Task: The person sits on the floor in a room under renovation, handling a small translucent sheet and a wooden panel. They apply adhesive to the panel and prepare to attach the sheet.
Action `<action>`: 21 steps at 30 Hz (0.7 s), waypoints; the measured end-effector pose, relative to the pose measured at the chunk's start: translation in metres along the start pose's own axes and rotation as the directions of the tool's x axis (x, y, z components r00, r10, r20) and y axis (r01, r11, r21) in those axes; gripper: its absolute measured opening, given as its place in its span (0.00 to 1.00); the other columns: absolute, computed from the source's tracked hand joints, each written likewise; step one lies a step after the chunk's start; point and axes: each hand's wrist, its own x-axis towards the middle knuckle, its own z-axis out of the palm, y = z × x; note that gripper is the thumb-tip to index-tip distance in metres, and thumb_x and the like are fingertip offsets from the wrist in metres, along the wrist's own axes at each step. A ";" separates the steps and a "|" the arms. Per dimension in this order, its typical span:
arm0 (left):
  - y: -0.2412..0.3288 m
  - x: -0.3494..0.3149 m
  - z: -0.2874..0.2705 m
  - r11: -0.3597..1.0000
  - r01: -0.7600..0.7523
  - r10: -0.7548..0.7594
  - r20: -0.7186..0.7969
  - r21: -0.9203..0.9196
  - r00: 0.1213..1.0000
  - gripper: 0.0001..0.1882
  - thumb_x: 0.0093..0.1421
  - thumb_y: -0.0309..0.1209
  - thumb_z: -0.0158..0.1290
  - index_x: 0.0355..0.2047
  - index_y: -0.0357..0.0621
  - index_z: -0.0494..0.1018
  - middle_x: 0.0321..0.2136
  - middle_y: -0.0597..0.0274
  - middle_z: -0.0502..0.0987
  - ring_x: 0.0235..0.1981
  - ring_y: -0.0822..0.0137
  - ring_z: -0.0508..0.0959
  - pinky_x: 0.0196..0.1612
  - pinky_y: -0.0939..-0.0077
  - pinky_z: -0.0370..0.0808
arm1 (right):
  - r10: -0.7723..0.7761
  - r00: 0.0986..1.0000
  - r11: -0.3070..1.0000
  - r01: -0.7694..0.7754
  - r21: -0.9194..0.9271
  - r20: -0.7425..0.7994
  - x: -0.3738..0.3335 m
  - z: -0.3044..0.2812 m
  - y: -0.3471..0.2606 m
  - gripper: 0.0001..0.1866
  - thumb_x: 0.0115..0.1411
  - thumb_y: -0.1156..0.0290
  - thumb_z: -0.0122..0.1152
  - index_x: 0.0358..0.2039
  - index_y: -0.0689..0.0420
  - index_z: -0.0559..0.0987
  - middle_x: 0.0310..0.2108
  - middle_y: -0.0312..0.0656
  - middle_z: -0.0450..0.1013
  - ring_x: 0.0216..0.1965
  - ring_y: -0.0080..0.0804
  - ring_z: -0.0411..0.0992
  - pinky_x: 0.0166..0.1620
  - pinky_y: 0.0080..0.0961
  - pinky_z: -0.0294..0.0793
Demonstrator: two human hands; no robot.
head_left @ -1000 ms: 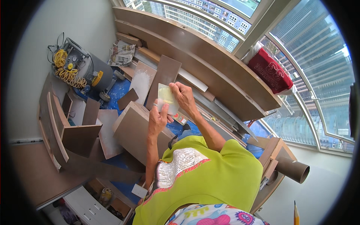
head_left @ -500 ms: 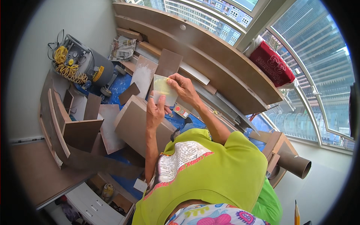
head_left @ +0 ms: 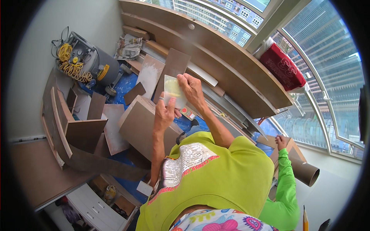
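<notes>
A thin, translucent rectangular plastic sheet (head_left: 172, 87) with a yellowish smear across it is held up in front of my chest. My left hand (head_left: 164, 112) grips its lower edge, thumb on the near face and the other fingers mostly behind. At its upper right edge, my right hand (head_left: 190, 89) pinches it with curled fingers; part of that grip is hidden. Below the hands stands a large brown box-shaped panel piece (head_left: 144, 123). A small box with a red spot (head_left: 187, 112) lies on the blue floor covering just past my left fingers.
A grey air compressor (head_left: 101, 63) with a coiled yellow hose stands far left. Brown boards (head_left: 86, 134) and long curved panels (head_left: 216, 50) surround me. At right, another person's green-sleeved arm (head_left: 284, 169) reaches near a cardboard tube (head_left: 304, 172). A red cloth (head_left: 281, 67) hangs by the window.
Both hands and the sheet have shifted slightly right in the picture, still gripping it. The other person's green-sleeved arm and hand have come up into view at the right.
</notes>
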 end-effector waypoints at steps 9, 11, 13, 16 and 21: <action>-0.011 -0.001 -0.001 1.000 0.022 -0.021 -0.043 0.018 0.999 0.15 0.71 0.39 0.46 0.46 0.38 0.66 0.24 0.58 0.77 0.17 0.73 0.77 0.19 0.81 0.72 | 0.109 0.961 0.986 -0.136 0.094 0.253 0.013 -0.016 -0.002 0.28 0.71 0.48 0.47 0.27 0.62 0.77 0.21 0.32 0.67 0.26 0.19 0.62 0.31 0.22 0.65; -0.014 -0.001 -0.007 1.000 0.023 -0.023 -0.083 -0.002 0.996 0.15 0.71 0.39 0.45 0.47 0.38 0.66 0.24 0.58 0.77 0.17 0.73 0.77 0.19 0.82 0.72 | -0.047 0.929 0.985 -0.019 0.174 0.367 0.019 -0.022 -0.001 0.24 0.71 0.52 0.51 0.34 0.62 0.79 0.28 0.35 0.71 0.32 0.19 0.66 0.37 0.22 0.68; -0.011 -0.001 -0.011 0.999 0.034 -0.034 -0.077 0.009 0.996 0.15 0.72 0.39 0.45 0.46 0.39 0.66 0.24 0.60 0.76 0.17 0.73 0.77 0.19 0.83 0.72 | -0.009 0.904 0.974 -0.089 0.209 0.427 0.018 -0.020 0.000 0.20 0.69 0.56 0.55 0.37 0.62 0.79 0.31 0.34 0.73 0.34 0.19 0.67 0.38 0.22 0.69; -0.011 -0.002 -0.011 0.999 0.016 -0.014 -0.082 0.027 0.997 0.15 0.72 0.40 0.44 0.46 0.40 0.65 0.23 0.60 0.75 0.17 0.73 0.77 0.19 0.84 0.71 | -0.020 0.898 0.976 -0.077 0.203 0.439 0.023 -0.018 0.007 0.12 0.66 0.63 0.61 0.39 0.61 0.81 0.30 0.31 0.76 0.33 0.16 0.69 0.38 0.18 0.71; -0.009 -0.001 -0.011 0.999 0.003 0.001 -0.071 0.053 0.998 0.16 0.72 0.40 0.44 0.49 0.39 0.64 0.24 0.59 0.75 0.18 0.73 0.77 0.19 0.84 0.72 | -0.024 0.944 0.980 -0.043 0.195 0.329 0.021 -0.005 0.013 0.12 0.68 0.64 0.58 0.37 0.61 0.80 0.29 0.30 0.75 0.32 0.14 0.68 0.35 0.17 0.69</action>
